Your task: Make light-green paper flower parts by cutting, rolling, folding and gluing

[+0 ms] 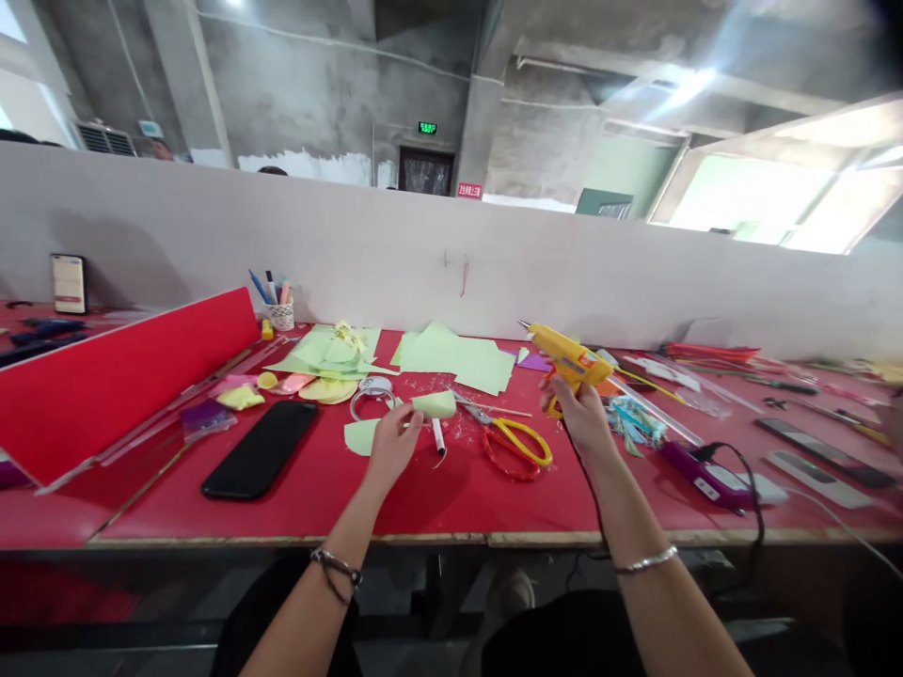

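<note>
Pinched in my left hand (pixel 396 440) is a small curled piece of pale green paper (pixel 435 404), held just above the red table. My right hand (pixel 577 406) grips a yellow hot glue gun (pixel 570 355), its nozzle pointing up and to the left. Between my hands lie scissors with yellow handles (pixel 523 442) and a marker (pixel 438 436). A cut piece of green paper (pixel 358 438) rests left of my left hand, below a roll of clear tape (pixel 373 399).
A black phone (pixel 261 449) lies at left near a red upright board (pixel 141 376). Green paper sheets (pixel 458 357) spread at the back. A pen cup (pixel 280 312) stands by the white partition (pixel 381 254). At right are a purple power strip (pixel 705 478) and its cables.
</note>
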`<act>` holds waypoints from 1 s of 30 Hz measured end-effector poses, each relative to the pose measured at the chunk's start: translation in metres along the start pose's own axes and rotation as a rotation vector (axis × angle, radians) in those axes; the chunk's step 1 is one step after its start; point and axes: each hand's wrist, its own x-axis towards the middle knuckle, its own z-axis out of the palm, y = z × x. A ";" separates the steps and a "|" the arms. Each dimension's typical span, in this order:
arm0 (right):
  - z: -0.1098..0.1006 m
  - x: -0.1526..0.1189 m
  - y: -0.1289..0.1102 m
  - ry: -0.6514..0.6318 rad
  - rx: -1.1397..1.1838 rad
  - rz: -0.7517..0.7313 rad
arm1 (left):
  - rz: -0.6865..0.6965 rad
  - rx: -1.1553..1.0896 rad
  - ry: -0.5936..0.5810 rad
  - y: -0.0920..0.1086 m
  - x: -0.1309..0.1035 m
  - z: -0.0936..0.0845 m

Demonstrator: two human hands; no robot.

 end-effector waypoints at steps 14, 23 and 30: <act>0.029 -0.062 -0.072 -0.272 0.868 0.301 | -0.236 -0.342 0.061 0.006 0.015 -0.011; 0.033 -0.078 -0.085 -0.232 1.023 0.384 | -0.239 -0.371 0.141 0.012 0.015 -0.004; 0.052 -0.082 -0.068 -0.089 1.143 0.536 | -0.236 -0.361 0.139 0.012 0.014 0.000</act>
